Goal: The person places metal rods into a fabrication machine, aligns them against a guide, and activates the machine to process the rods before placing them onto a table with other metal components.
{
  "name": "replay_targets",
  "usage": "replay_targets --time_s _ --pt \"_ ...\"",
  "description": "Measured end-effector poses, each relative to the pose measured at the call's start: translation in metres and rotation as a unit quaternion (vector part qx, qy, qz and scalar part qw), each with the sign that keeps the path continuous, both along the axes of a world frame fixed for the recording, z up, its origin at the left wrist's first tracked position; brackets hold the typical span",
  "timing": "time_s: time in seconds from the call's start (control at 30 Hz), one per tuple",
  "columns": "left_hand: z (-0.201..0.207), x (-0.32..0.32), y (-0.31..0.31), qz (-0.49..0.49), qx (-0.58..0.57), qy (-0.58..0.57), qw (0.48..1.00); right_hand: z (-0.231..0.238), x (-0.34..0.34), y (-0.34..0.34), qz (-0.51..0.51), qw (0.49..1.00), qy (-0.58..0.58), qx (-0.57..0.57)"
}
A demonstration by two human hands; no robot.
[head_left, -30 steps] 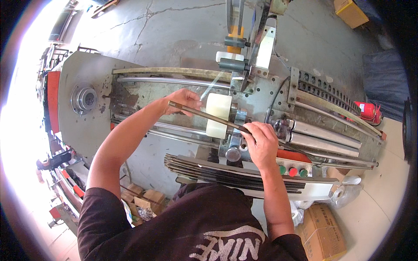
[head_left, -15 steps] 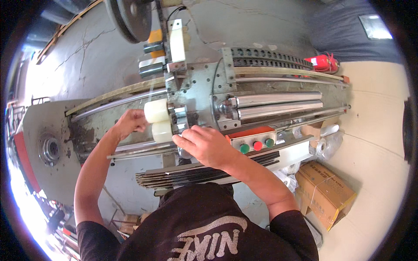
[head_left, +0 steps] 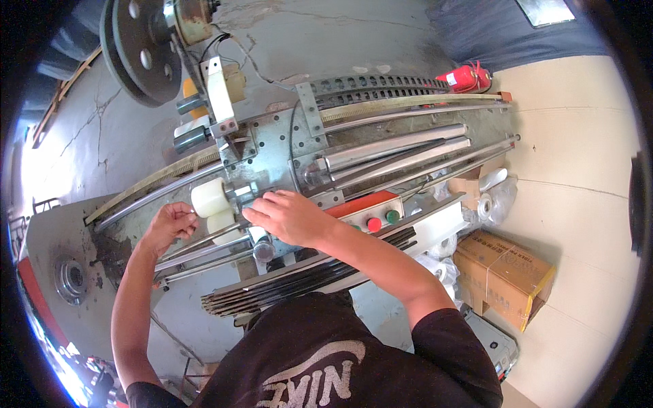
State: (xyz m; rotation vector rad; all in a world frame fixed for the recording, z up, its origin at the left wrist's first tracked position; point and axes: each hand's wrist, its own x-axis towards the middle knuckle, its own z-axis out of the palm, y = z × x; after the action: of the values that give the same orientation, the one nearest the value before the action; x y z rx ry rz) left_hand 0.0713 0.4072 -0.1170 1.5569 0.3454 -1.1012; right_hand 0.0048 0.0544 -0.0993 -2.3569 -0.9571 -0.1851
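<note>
Two short cream rollers, an upper one (head_left: 209, 197) and a partly covered lower one (head_left: 222, 224), stick out leftward from a metal fitting (head_left: 243, 195) on the machine plate. Just left of them, my left hand (head_left: 171, 226) has its fingers bent together, fingertips close by the upper roller. What they hold, if anything, is too small to name. My right hand (head_left: 289, 216) reaches in beside the fitting with curled fingers pointing left; their grip is hidden. A thin dark line, bar or strip, runs left and down from those fingertips below the rollers.
Long chrome rollers (head_left: 401, 146) extend right. A red-topped box with push buttons (head_left: 373, 224) sits below my right forearm. Several dark strips (head_left: 306, 275) lie before my body. A large disc wheel (head_left: 139, 51) stands upper left, a fire extinguisher (head_left: 466, 78) far right, a cardboard carton (head_left: 503, 268) at right.
The whole view has shifted and tilted, so the machine sits further left. Both hands stay beside the cream rollers. A dark line now shows along the long chrome rollers.
</note>
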Motion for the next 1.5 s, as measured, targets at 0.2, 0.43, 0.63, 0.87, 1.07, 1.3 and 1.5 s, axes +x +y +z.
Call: replay_targets --time_s 0.2,0.43,0.63,0.87,1.07,1.3,1.5 --pt "0.003 -0.002 0.006 -0.011 0.018 -0.006 1.0 -0.009 0.004 -0.004 -0.046 0.998 0.037 -0.007" --pt "0.012 -0.002 0.013 -0.04 -0.005 -0.04 0.998 -0.013 0.007 0.005 -0.088 0.994 0.069 0.01" --pt "-0.015 -0.011 0.021 -0.056 -0.105 0.012 0.993 -0.006 0.0 -0.003 -0.073 0.994 0.074 0.019" --pt "-0.047 -0.019 0.001 -0.069 0.009 0.023 0.997 0.007 -0.001 -0.001 -0.062 0.994 0.09 0.025" --pt "-0.057 -0.015 -0.017 -0.108 0.0 0.005 0.994 0.012 0.002 0.0 -0.063 0.993 0.092 0.045" --pt "-0.024 -0.008 -0.035 -0.099 0.055 0.044 0.993 0.008 -0.001 -0.001 -0.044 0.994 0.091 0.039" --pt "-0.038 -0.022 -0.009 -0.076 -0.039 0.017 0.996 0.006 -0.003 0.002 -0.031 0.994 0.087 0.05"
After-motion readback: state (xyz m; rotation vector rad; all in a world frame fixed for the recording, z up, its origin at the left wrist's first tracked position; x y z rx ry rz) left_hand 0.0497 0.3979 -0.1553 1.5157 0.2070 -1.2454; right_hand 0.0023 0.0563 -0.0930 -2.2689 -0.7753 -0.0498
